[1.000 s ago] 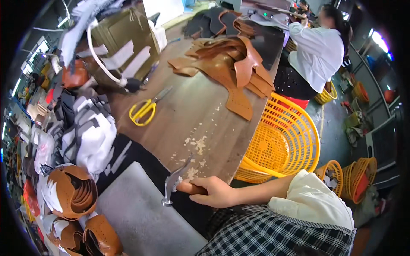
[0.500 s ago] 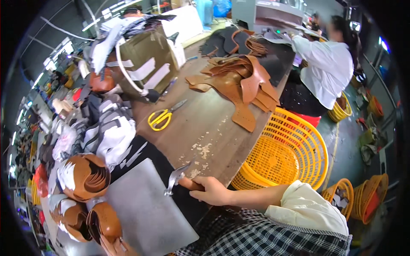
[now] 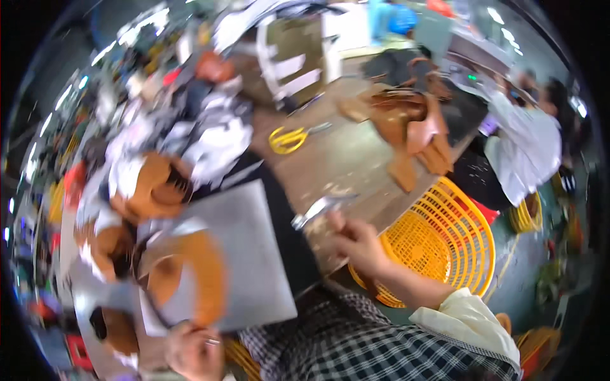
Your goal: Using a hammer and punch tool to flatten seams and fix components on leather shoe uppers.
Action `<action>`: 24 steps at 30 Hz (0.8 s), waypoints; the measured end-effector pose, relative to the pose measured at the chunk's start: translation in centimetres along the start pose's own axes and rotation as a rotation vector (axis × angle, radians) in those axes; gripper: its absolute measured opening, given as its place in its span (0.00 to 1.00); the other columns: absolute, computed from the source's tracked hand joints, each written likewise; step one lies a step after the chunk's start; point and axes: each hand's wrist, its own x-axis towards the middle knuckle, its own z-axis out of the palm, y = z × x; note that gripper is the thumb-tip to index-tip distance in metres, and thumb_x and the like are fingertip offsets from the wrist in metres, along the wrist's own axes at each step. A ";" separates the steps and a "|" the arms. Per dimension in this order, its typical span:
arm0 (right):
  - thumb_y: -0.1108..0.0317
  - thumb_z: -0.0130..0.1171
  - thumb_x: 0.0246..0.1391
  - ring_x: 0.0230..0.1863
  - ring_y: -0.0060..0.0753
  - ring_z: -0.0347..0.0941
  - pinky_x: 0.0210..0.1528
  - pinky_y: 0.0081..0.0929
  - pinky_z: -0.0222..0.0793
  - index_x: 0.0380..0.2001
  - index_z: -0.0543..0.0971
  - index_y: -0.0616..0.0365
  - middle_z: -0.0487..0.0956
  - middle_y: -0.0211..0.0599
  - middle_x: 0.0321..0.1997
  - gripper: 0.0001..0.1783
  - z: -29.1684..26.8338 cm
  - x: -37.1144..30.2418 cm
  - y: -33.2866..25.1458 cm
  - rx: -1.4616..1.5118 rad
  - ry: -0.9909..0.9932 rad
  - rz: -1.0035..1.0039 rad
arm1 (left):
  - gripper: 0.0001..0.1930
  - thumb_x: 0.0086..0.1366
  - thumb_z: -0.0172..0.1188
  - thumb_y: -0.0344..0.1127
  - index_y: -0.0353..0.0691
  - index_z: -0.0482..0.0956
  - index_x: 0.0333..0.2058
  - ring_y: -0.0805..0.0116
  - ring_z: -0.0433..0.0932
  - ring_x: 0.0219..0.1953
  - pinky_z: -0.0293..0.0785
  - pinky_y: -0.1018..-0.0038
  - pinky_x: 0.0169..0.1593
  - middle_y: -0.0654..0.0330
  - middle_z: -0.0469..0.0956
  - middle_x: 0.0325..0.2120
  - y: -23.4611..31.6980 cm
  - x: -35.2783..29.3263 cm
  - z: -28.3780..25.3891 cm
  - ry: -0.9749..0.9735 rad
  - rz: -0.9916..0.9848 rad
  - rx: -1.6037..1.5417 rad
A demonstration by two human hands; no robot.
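My left hand (image 3: pixel 194 352), smeared by motion at the lower edge, grips the near end of a curved brown leather piece (image 3: pixel 208 273). That leather loops over a smooth grey slab (image 3: pixel 254 235). My right hand (image 3: pixel 361 246) is closed round a hammer (image 3: pixel 324 206); its silver head sticks out past the fingers, above the right edge of a black mat (image 3: pixel 283 219). Left of the slab stand curled brown leather pieces (image 3: pixel 149 190) with white backing. Another curled leather piece (image 3: pixel 119 330) lies nearer to me.
Yellow-handled scissors (image 3: pixel 289 140) lie on the wooden table (image 3: pixel 337 159). Farther back is a stack of brown leather pieces (image 3: pixel 406 127). A yellow plastic basket (image 3: pixel 438 235) stands right of the table. A person in white (image 3: pixel 524 152) works at the far right. White and grey material (image 3: pixel 216 136) is heaped left.
My left hand has brought a leather piece from beside the curled ones onto the grey slab. The view has swung left, and the hammer is still in my right hand.
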 end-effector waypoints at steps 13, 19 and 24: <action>0.79 0.62 0.44 0.25 0.22 0.71 0.29 0.21 0.68 0.39 0.76 0.62 0.76 0.40 0.26 0.15 3.7 -3.0 -4.3 -0.595 -0.553 -0.437 | 0.15 0.38 0.68 0.25 0.37 0.76 0.29 0.60 0.77 0.27 0.75 0.72 0.29 0.57 0.77 0.29 4.1 -5.8 1.4 -0.483 -0.225 -0.728; 0.79 0.63 0.43 0.25 0.34 0.73 0.31 0.22 0.68 0.35 0.77 0.63 0.75 0.42 0.26 0.12 3.6 -3.0 -4.1 -0.585 -0.548 -0.494 | 0.04 0.61 0.56 0.26 0.31 0.73 0.33 0.72 0.78 0.30 0.76 0.79 0.34 0.56 0.79 0.28 0.8 -2.1 6.2 -0.058 -0.812 -0.906; 0.80 0.62 0.43 0.27 0.23 0.73 0.32 0.20 0.69 0.36 0.77 0.65 0.77 0.38 0.26 0.13 3.8 -3.5 -4.1 -0.543 -0.523 -0.393 | 0.03 0.59 0.58 0.25 0.32 0.74 0.29 0.76 0.77 0.26 0.73 0.81 0.32 0.61 0.77 0.22 0.0 -1.9 9.0 -0.103 -0.895 -0.963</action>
